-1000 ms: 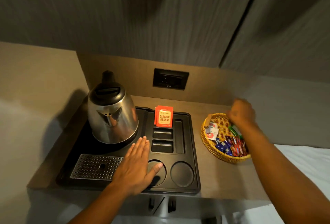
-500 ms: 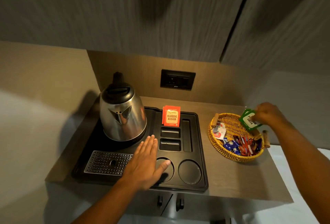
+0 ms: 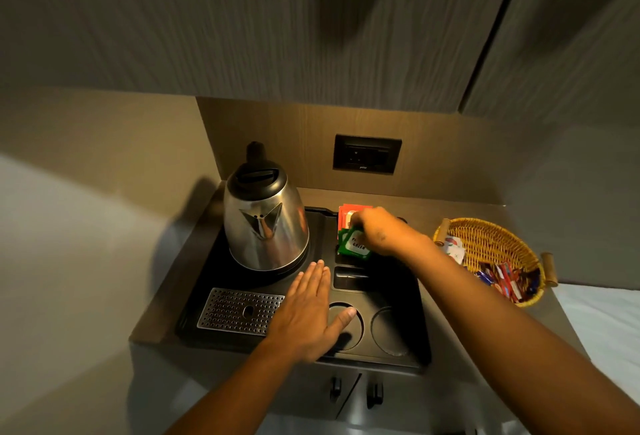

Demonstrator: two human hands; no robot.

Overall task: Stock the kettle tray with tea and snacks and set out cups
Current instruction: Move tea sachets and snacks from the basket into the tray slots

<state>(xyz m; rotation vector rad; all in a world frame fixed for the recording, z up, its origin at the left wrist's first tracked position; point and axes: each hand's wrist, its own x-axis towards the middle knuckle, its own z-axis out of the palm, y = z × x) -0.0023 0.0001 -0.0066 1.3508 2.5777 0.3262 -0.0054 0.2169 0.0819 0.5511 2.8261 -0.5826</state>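
Left hand: my left hand lies flat, palm down, on the black tray, fingers straight and held together, gripping nothing; the thumb reaches over the nearer round cup recess.
Right hand: my right hand is over the back slots of the tray, fingers pinched shut on green tea packets.
Green tea packets: tilted, lower edge down at the second slot from the back; I cannot tell if they already sit in it.
Red tea packets: red tea packets stand upright in the rearmost slot, just behind the green ones and partly hidden by my right hand.
Empty slot: the next slot toward me shows nothing in it.
Kettle: a steel kettle with a black lid stands on the left rear of the tray, spout facing me.
Drip grate: a perforated metal grate sits at the tray's near left, beside my left hand.
Basket: a woven basket rests on the counter right of the tray, apart from it, holding white sachets and red and blue wrapped snacks.
Wall socket: a dark socket on the back panel above the tray.
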